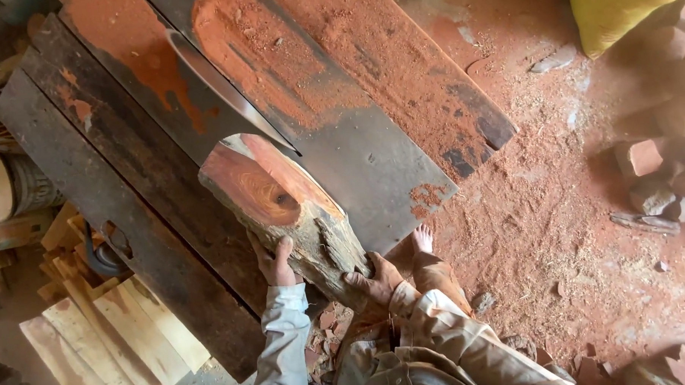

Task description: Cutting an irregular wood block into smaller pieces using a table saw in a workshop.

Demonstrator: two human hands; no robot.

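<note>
A thick log [286,206] with rough grey bark and a red cut face lies on a dark metal saw table [129,169]. Its far end meets the circular saw blade [229,90], which rises from the table slot. My left hand [275,262] grips the log's near left side, thumb on top. My right hand [370,281] holds the near right end of the log. Red sawdust covers the table top beyond the blade.
Pale wooden planks [112,329] are stacked on the floor at the lower left. Red sawdust covers the ground at the right, with wood blocks and offcuts [653,178] and a yellow sack [617,4] at the upper right. My bare foot [421,239] stands beside the table's edge.
</note>
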